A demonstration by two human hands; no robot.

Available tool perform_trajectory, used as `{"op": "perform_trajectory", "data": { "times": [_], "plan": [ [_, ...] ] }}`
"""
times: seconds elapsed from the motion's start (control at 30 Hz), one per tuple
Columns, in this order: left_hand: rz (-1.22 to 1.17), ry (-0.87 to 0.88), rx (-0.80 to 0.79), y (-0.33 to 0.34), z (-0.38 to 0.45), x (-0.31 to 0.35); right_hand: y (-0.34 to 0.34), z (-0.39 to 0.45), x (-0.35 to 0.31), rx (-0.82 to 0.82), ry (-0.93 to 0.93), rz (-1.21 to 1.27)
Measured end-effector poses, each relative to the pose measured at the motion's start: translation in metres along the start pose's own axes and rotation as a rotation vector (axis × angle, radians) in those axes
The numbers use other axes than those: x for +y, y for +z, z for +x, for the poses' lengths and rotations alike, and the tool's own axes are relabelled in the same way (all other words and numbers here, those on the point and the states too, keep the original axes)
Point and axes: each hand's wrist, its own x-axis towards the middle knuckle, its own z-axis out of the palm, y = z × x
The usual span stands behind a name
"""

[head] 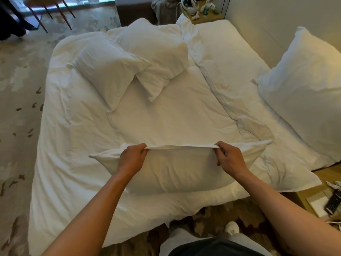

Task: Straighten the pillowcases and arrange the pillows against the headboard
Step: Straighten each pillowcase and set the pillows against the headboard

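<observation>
A white pillow (177, 170) stands on its long edge on the bed's near side, right in front of me. My left hand (132, 159) pinches the top edge of its pillowcase on the left. My right hand (229, 157) pinches the same edge on the right, and the fabric is pulled taut between them. Two more white pillows (108, 71) (156, 52) lie overlapping at the far left of the bed. A fourth pillow (304, 85) leans against the pale headboard (267, 28) at the right.
The white duvet (175, 111) is rumpled, with a folded seam running toward the headboard. A nightstand (324, 198) with a remote and papers stands at the near right. Another nightstand (201, 10) with bottles is at the far side. Chair legs (55, 15) stand on patterned carpet far left.
</observation>
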Motion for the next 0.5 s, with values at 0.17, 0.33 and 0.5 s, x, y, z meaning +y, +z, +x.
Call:
{"op": "perform_trajectory", "data": {
  "times": [0.17,0.33,0.5],
  "plan": [
    [0.029,0.013,0.073,-0.014,-0.018,0.038,-0.035,-0.008,0.007,0.033,-0.085,0.038],
    [0.092,0.068,0.181,-0.027,-0.023,0.104,-0.094,-0.010,0.024,0.119,-0.138,0.057],
    [0.113,0.149,0.195,-0.014,-0.017,0.184,-0.171,-0.019,0.065,0.212,-0.167,0.068]
  ]
}}
